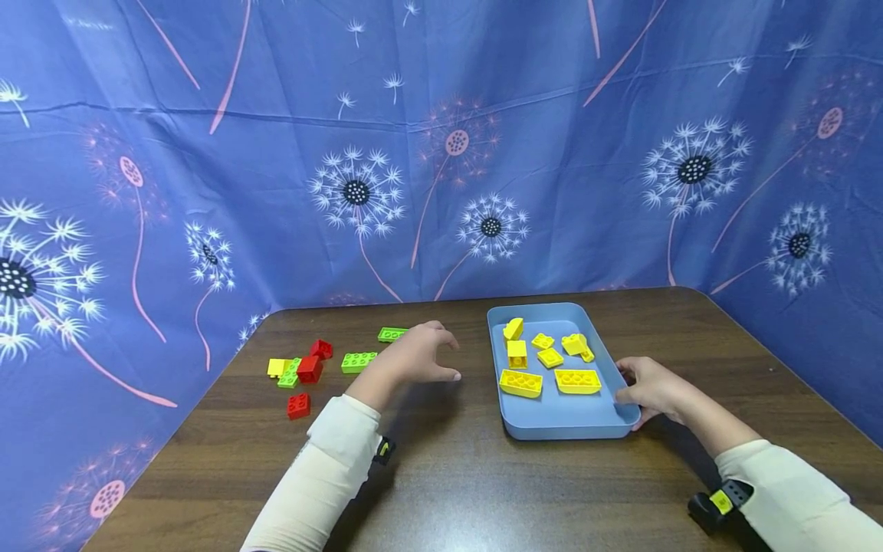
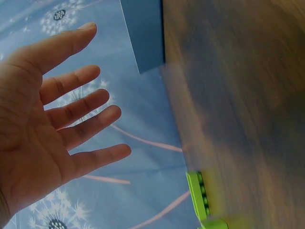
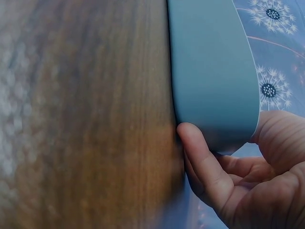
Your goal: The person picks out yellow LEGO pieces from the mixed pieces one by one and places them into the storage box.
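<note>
A blue tray (image 1: 552,420) stands at the right of the table, with several yellow toy bricks (image 1: 578,381) lying inside. My right hand (image 1: 658,392) grips the tray's right side near its front corner. In the right wrist view, the fingers of that right hand (image 3: 259,186) bend around the outside of the tray wall (image 3: 214,71), low by the tabletop. My left hand (image 1: 417,356) hovers over the table left of the tray, holding nothing. Its fingers are spread and fairly straight in the left wrist view, where the left hand (image 2: 57,114) shows its palm.
Left of my left hand lie loose bricks: green ones (image 1: 359,363), red ones (image 1: 310,369) and a yellow one (image 1: 277,367). Part of another green brick (image 1: 392,334) shows just behind the left hand. A blue dandelion-patterned cloth (image 1: 428,153) hangs behind the wooden table (image 1: 455,491).
</note>
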`<state>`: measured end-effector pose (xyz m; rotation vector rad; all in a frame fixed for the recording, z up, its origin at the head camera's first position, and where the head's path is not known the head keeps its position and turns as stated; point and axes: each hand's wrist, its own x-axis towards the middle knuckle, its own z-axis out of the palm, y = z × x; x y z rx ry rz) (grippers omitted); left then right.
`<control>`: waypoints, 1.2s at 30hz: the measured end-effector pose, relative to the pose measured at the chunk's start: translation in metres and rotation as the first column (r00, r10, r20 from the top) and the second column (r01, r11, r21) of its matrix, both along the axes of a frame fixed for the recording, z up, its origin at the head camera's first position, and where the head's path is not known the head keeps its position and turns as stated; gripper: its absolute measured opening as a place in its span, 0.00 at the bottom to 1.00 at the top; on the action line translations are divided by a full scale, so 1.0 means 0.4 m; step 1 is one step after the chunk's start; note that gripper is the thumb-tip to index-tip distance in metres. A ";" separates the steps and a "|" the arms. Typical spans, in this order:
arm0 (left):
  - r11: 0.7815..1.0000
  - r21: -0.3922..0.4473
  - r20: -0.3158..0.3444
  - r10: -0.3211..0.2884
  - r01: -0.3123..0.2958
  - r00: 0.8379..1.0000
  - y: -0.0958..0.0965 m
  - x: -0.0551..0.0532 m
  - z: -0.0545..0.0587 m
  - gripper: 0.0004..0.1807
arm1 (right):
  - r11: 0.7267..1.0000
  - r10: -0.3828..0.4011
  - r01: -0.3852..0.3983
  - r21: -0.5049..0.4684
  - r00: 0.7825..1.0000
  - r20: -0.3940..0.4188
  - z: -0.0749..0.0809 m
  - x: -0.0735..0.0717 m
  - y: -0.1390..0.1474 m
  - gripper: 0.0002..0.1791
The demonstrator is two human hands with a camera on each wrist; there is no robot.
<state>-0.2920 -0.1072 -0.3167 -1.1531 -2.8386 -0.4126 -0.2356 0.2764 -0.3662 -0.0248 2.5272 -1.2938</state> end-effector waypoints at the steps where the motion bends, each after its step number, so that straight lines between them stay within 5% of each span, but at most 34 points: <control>1: 1.000 0.006 0.005 0.007 -0.007 1.000 -0.008 0.001 0.000 0.25 | 1.000 0.001 -0.001 0.002 1.000 -0.001 0.001 0.000 0.000 0.34; 29: 0.980 0.022 -0.117 0.198 -0.197 0.973 -0.260 -0.021 -0.015 0.18 | 1.000 0.005 -0.005 0.021 1.000 0.014 0.004 -0.006 -0.004 0.35; 36: 0.950 0.015 -0.048 0.313 -0.313 0.948 -0.324 -0.028 -0.012 0.17 | 1.000 0.006 -0.007 0.007 1.000 0.016 0.000 -0.006 -0.002 0.35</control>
